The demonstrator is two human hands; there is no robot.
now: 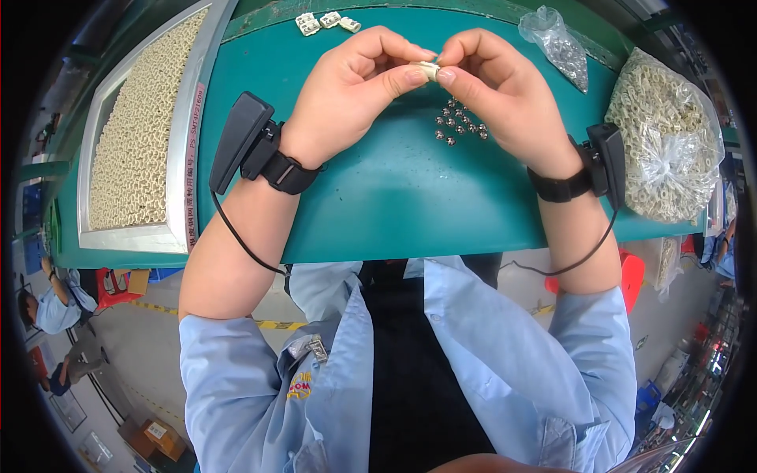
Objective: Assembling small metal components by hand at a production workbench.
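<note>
Over the green bench top, a small cream plastic part is held between both hands. My left hand is closed, its thumb and forefinger pinching the part's left side. My right hand is closed too, with thumb and fingertips on the right end; whether a smaller piece sits there is hidden. Just below the fingers lies a loose group of small shiny metal pieces, round in outline. Beyond my left hand, a few similar cream parts rest near the far edge.
At left stands a metal-framed tray full of small cream pieces. A clear bag of small metal pieces lies far right, near a large bag of cream parts. Black strapped devices with cables sit on both wrists.
</note>
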